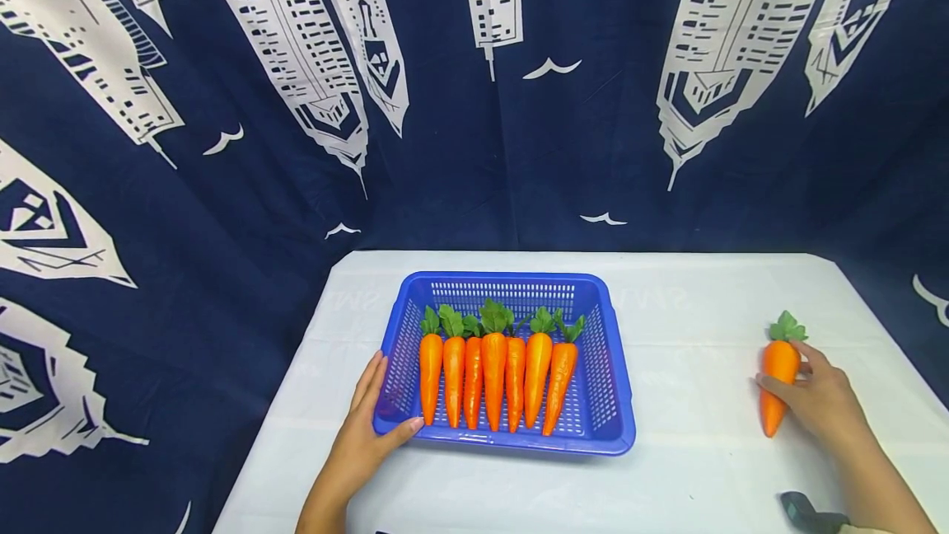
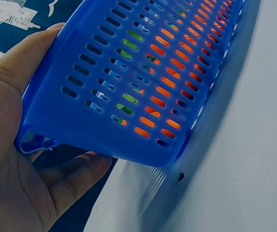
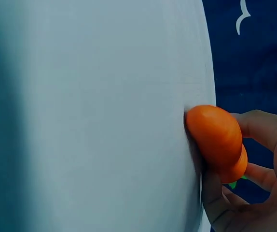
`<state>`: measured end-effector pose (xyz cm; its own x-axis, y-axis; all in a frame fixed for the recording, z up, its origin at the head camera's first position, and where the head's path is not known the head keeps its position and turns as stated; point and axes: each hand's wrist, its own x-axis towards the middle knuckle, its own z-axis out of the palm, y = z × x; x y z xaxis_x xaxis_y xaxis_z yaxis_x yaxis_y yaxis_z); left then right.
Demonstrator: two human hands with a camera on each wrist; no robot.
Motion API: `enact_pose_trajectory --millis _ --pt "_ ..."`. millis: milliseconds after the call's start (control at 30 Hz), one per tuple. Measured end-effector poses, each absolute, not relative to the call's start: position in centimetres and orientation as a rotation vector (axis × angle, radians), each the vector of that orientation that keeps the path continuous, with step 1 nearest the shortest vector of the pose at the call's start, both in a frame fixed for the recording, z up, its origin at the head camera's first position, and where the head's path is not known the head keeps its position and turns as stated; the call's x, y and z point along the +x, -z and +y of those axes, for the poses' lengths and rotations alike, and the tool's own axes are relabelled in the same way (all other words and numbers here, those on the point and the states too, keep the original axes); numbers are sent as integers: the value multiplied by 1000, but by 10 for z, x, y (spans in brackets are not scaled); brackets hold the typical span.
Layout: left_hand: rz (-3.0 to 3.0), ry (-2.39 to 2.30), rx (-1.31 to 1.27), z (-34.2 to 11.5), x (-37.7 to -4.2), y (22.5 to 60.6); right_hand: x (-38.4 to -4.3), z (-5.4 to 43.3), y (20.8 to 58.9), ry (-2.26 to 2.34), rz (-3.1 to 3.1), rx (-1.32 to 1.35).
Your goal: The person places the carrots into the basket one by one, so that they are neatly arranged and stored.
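Note:
A blue plastic basket (image 1: 615,369) with slotted walls holds several orange carrots (image 1: 494,377) in a row, leafy green tops toward the far side. My left hand (image 1: 363,435) grips its near left corner, thumb on the near rim and fingers along the left side. In the left wrist view, orange and green show through the slots of the basket wall (image 2: 95,72). Far to the right, my right hand (image 1: 823,394) holds another carrot (image 1: 778,365) between thumb and fingers, tip toward me. That carrot (image 3: 218,140) lies close over the white tabletop in the right wrist view.
A white cloth covers the table (image 1: 689,452). Behind and left of it hangs a navy curtain (image 1: 511,155) printed with white buildings and birds. A dark wrist strap piece (image 1: 808,513) shows by the right forearm at the bottom edge.

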<state>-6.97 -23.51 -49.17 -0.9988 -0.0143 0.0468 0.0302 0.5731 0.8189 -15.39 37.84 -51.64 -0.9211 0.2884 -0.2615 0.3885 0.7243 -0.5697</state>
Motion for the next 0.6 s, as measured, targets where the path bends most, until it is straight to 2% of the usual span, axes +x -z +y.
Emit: enact_pose_trajectory --millis 333,600 --pt "-2746 1427 -20 -236 -71 492 -152 381 512 1024 2780 539" --pt "-2742 1419 -28 -236 -70 491 -151 368 488 1126 2883 412"
